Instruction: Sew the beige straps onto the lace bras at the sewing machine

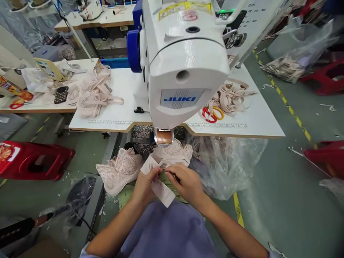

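Observation:
Both hands meet low in the middle, under the head of a white JUKI sewing machine point(182, 68). My left hand point(145, 184) pinches a pale pink strip of fabric point(161, 190) that hangs down over my lap. My right hand point(186, 182) is closed on the same strip at its upper end, with a thin dark tool that I cannot make out between the fingers. Pink lace bra cups point(120, 170) lie just left of my hands, and more lace pieces point(176, 150) sit under the machine.
The white sewing table point(255, 118) carries a heap of pink straps point(229, 96), red and yellow scissors point(212, 114) and a pile of pink garments point(92, 93). A clear plastic bag point(228, 168) hangs below it. Red plastic stools point(34, 161) stand on the floor either side.

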`<action>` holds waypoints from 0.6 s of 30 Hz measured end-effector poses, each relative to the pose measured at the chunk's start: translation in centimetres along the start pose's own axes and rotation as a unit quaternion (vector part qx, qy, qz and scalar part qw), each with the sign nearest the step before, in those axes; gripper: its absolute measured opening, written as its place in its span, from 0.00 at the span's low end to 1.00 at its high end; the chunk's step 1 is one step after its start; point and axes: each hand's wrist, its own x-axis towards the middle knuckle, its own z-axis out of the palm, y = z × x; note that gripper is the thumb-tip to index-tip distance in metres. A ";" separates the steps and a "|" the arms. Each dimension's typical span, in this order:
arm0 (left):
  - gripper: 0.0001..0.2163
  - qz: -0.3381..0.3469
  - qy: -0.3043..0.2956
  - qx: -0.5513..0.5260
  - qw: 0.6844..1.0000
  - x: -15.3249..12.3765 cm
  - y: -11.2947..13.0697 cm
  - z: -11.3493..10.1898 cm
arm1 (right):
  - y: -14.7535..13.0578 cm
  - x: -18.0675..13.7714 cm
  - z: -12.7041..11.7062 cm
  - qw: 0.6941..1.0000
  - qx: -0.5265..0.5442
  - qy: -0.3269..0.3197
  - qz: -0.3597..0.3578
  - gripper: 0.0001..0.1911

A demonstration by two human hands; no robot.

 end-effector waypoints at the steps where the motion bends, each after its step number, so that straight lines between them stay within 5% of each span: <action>1: 0.16 0.019 -0.005 0.002 1.000 -0.2 0.2 0.3 | -0.1 0.2 0.5 1.000 -0.003 0.008 -0.001 0.08; 9: 0.12 0.117 -0.019 0.111 0.987 -0.4 -0.1 0.8 | 0.4 1.1 1.9 0.996 0.027 0.044 0.070 0.07; 18: 0.14 0.137 -0.080 0.293 0.943 0.0 1.7 0.5 | 1.6 2.4 -0.1 0.979 0.112 -0.078 0.153 0.01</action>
